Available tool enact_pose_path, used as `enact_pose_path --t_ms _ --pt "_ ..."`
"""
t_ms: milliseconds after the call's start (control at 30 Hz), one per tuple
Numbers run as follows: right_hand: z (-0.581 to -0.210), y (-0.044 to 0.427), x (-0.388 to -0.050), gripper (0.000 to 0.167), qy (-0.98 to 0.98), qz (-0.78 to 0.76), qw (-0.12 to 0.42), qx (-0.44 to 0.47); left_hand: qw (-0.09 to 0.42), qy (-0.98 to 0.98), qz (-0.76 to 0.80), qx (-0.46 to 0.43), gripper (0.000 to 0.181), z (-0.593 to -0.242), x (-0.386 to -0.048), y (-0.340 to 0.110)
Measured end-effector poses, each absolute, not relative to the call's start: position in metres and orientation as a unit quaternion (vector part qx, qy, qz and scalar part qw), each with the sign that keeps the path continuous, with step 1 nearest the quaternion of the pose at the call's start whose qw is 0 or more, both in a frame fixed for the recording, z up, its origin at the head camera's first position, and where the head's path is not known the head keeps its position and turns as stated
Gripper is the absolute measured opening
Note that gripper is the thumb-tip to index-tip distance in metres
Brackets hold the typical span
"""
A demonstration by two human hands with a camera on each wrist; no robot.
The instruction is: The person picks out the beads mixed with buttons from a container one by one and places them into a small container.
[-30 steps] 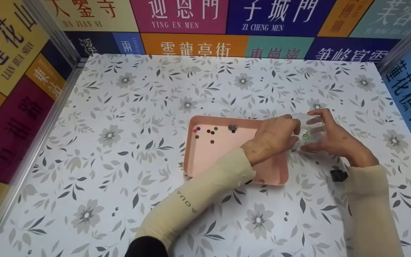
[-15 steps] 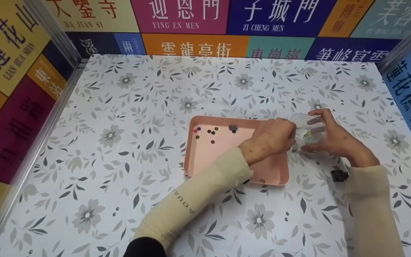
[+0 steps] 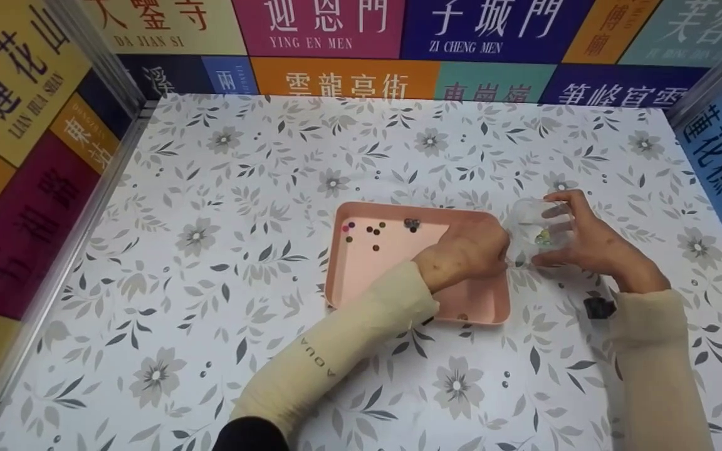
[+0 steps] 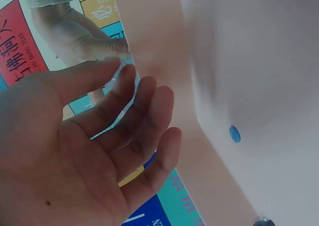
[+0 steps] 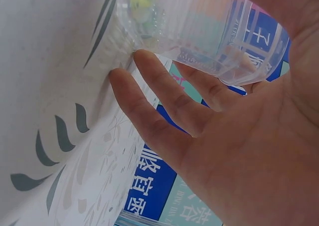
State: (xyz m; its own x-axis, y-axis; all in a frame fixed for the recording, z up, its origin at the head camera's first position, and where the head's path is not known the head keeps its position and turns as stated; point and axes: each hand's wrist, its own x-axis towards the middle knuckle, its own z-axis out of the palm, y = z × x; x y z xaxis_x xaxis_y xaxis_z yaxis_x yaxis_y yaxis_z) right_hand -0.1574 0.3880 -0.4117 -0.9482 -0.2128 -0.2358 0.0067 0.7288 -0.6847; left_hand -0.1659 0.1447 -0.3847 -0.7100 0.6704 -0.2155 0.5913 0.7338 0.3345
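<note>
A clear plastic cup [image 3: 524,220] lies on its side near the right end of the pink tray [image 3: 361,282], its mouth toward the tray. Yellow-green glass beads [image 3: 543,237] sit inside it. My right hand [image 3: 590,241] holds the cup, its fingers [image 5: 174,96] along the side in the right wrist view. Over the tray's right wall is my left hand [image 3: 470,250]. The left wrist view shows its fingers [image 4: 159,106] loosely bent, thumb close to the index finger, nothing visible between them. Several small coloured beads [image 3: 375,248] are scattered in the tray.
A cluster of grey beads [image 3: 411,223] lies by the tray's back wall. Another bead [image 3: 462,317] is near its front wall. A black object [image 3: 599,307] sits beside the right sleeve. Printed panels [image 3: 323,28] stand behind the flower-patterned table [image 3: 210,300].
My left hand has drawn left, away from the cup's mouth, to above the tray's right side. More of the cup now shows. My right hand stays in place around it.
</note>
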Motion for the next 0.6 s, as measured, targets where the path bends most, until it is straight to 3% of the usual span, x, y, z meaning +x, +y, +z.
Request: enact_pose_path --t_ms 600 --pt "-0.412 0.386 -0.158 0.112 0.913 -0.368 0.17 -0.042 0.3 0.904 0.014 0.304 0.003 -0.379 -0.143 0.137"
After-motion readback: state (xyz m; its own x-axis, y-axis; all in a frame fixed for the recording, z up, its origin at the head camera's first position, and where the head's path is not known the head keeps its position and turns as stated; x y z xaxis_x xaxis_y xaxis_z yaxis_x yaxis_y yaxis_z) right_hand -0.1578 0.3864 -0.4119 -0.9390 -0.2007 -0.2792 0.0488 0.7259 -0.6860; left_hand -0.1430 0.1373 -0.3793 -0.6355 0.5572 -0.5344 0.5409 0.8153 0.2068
